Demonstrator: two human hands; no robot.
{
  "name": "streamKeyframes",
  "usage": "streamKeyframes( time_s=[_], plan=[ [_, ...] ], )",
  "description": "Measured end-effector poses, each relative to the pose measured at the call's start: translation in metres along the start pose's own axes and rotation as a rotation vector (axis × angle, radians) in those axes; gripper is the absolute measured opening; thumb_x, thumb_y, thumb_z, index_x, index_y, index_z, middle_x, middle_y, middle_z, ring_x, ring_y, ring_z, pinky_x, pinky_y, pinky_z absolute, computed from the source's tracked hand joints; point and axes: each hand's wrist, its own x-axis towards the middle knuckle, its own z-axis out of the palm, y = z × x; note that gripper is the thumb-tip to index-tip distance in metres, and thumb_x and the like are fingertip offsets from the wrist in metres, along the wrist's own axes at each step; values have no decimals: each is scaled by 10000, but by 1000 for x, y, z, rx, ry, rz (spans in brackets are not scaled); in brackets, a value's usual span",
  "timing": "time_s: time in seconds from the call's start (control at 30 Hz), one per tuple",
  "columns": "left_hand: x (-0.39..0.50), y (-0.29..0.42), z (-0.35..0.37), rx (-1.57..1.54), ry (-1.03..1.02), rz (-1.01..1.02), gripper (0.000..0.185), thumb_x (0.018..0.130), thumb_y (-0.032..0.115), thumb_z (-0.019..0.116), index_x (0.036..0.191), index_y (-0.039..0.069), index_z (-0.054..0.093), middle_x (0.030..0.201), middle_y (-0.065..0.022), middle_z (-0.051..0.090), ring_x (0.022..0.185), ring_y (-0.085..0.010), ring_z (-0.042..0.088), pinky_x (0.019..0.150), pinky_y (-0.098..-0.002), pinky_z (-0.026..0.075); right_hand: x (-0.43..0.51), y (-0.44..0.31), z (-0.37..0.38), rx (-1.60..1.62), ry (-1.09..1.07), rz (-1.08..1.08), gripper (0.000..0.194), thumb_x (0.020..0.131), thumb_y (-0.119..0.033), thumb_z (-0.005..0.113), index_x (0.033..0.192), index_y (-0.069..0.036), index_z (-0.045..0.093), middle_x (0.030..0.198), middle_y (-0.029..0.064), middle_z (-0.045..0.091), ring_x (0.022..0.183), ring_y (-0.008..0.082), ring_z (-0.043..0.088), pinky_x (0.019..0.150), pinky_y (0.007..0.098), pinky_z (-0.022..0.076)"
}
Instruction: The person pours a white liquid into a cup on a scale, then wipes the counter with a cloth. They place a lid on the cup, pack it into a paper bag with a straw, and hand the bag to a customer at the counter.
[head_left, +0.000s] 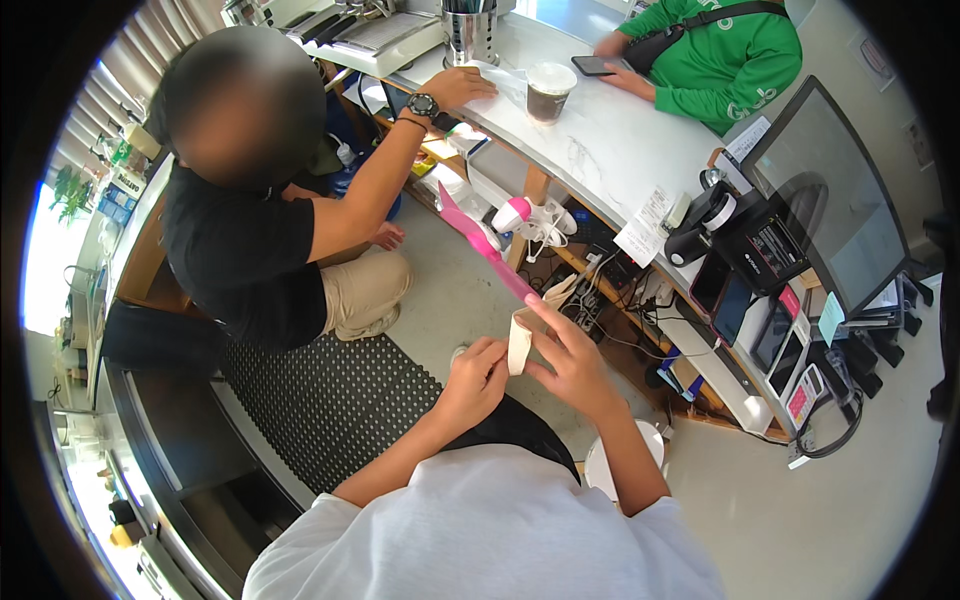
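Observation:
In front of my waist, both hands hold a folded cream-coloured piece (519, 349), which looks like paper or a flattened bag. My left hand (474, 381) pinches its near left side between thumb and fingers. My right hand (571, 364) grips it from the right, with the index finger stretched up over it. A further cream part (559, 291) shows beyond the right fingers. Just past the fingertips is a pink plastic fan blade (472, 232); whether the index finger touches it I cannot tell. Its pink and white motor housing (516, 216) is beside the counter.
A crouching co-worker (240, 247) in black rests a hand on the marble-patterned counter (600, 154). There stand a lidded drink cup (550, 94), a receipt (643, 225), several phones (727, 304) and a monitor (829, 195). Across it, a person in green (720, 60) holds a phone. A black mat (330, 397) covers floor at left.

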Motion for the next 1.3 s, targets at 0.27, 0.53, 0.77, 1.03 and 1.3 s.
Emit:
streamKeyframes(
  time_s=[0.27, 0.53, 0.77, 1.03, 1.3],
  plan=[
    [44, 17, -18, 75, -241, 48, 305, 848, 226, 544, 981, -48, 557, 796, -180, 520, 717, -316, 547, 608, -376, 448, 57, 22, -37, -289, -159, -175, 247, 669, -275, 695, 852, -121, 633, 845, -19, 546, 735, 144, 508, 620, 284, 351],
    [134, -13, -30, 181, -12, -13, 231, 814, 131, 599, 993, -8, 557, 807, -156, 580, 724, -301, 573, 619, -361, 461, 156, 100, -30, 202, -516, 479, 126, 793, -149, 565, 756, -30, 541, 580, 83, 532, 560, 287, 552, 536, 373, 427],
    [231, -60, -86, 255, 41, 270, 239, 798, 28, 575, 1036, 14, 557, 827, -142, 592, 729, -283, 574, 651, -342, 462, 261, 153, -22, 30, -693, 60, 374, 761, -416, 610, 946, -92, 591, 915, 59, 539, 820, 238, 569, 680, 344, 437],
    [313, -113, -128, 352, 92, 222, 254, 783, 28, 605, 1027, -2, 541, 910, -134, 534, 721, -253, 553, 603, -327, 460, 338, 175, 5, -624, -609, 32, 387, 696, -369, 658, 980, -115, 588, 1086, 93, 508, 990, 227, 501, 849, 389, 338],
    [429, -162, -122, 419, 324, 175, 270, 809, 69, 574, 1077, 61, 539, 823, -109, 547, 675, -254, 549, 573, -344, 455, 267, 247, 40, -185, 798, 452, 1056, 563, -304, 831, 1322, -7, 159, 1293, 220, 292, 1191, 337, 325, 1006, 475, 239]
  ],
)
